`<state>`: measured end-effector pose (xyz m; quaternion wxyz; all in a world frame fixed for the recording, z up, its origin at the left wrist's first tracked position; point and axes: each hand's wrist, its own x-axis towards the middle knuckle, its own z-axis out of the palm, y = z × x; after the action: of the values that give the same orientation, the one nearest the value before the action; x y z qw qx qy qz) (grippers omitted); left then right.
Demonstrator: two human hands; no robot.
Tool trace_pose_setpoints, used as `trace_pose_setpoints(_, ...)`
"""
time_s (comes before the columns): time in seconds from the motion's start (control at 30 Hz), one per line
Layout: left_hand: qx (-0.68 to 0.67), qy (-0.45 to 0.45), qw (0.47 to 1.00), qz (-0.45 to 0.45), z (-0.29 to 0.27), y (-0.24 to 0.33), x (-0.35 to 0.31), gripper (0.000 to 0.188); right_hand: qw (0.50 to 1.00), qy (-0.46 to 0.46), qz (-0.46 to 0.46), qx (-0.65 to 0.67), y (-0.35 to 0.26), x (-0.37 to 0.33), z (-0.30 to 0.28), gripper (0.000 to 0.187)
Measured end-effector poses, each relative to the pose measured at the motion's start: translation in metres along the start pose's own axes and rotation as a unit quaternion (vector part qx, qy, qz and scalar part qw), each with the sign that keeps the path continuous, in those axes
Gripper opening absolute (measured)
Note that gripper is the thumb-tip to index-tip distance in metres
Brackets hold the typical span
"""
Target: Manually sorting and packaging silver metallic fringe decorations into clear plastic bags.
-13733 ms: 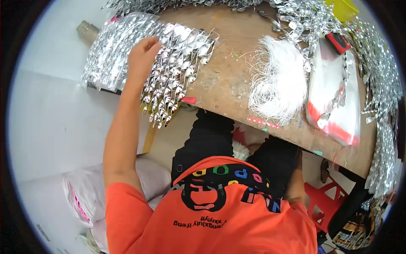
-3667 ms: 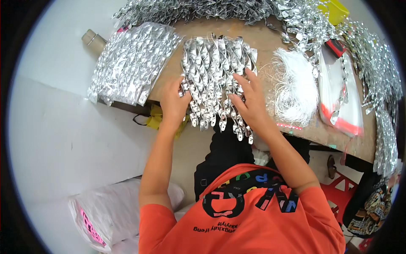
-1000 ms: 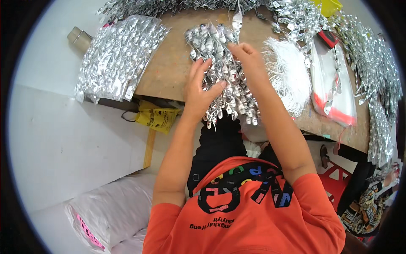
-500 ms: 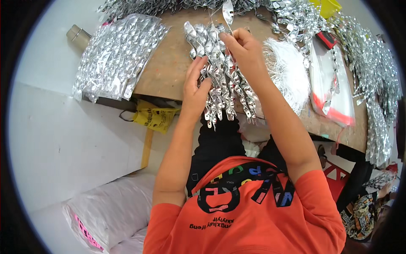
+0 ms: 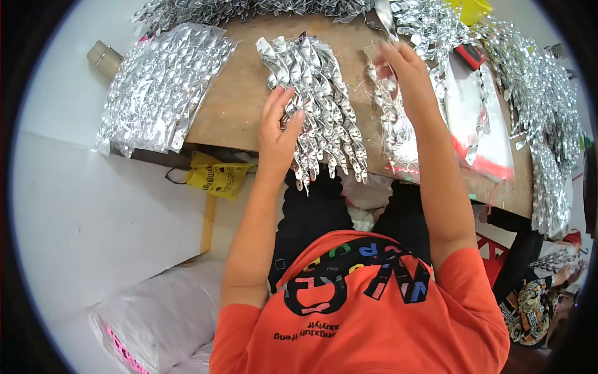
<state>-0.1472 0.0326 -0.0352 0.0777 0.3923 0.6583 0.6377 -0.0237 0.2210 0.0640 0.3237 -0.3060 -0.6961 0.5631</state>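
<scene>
Several twisted shiny silver strips (image 5: 317,106) lie side by side on the brown table, their lower ends hanging past its near edge. On the left edge of this row rests my left hand (image 5: 278,134), fingers stretched out and thumb apart. To the right of the row, my right hand (image 5: 406,71) is bent round a silver twisted strip (image 5: 385,22), whose flat upper end sticks up beyond the fingers. Under and beside that hand, silver strips and white threads (image 5: 398,140) lie tangled together; the hand hides part of them.
A flat clear bag of silver strips (image 5: 165,87) lies at the left. Heaps of silver strips (image 5: 529,93) line the far and right sides. A red-and-black tape measure (image 5: 470,56) and clear plastic bags (image 5: 492,146) with red edges lie at the right. A yellow bag (image 5: 219,174) hangs below the table.
My right hand has moved right with a silver strip, from above the row to over the white threads. The left hand has stayed at the row's left edge.
</scene>
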Motion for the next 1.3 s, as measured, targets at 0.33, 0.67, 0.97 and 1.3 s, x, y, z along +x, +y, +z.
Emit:
trace_pose_setpoints(0.33,0.076,0.012,0.997,0.004,0.005,0.004,0.0,0.046,0.927,-0.036,-0.068,-0.367,0.067,-0.019,-0.026,0.025)
trace_pose_setpoints(0.67,0.023,0.013,1.0,-0.005,0.002,0.003,-0.001,0.045,0.922,0.0,-0.1,-0.374,0.035,-0.022,-0.016,0.025)
trace_pose_setpoints(0.97,0.06,0.014,0.998,0.006,0.003,0.004,0.0,0.046,0.947,-0.079,-0.123,-0.285,0.042,-0.01,0.039,0.027)
trace_pose_setpoints(1.3,0.114,0.014,0.993,-0.003,0.011,0.0,0.005,0.051,0.934,-0.039,-0.133,-0.33,0.07,-0.009,0.04,0.029)
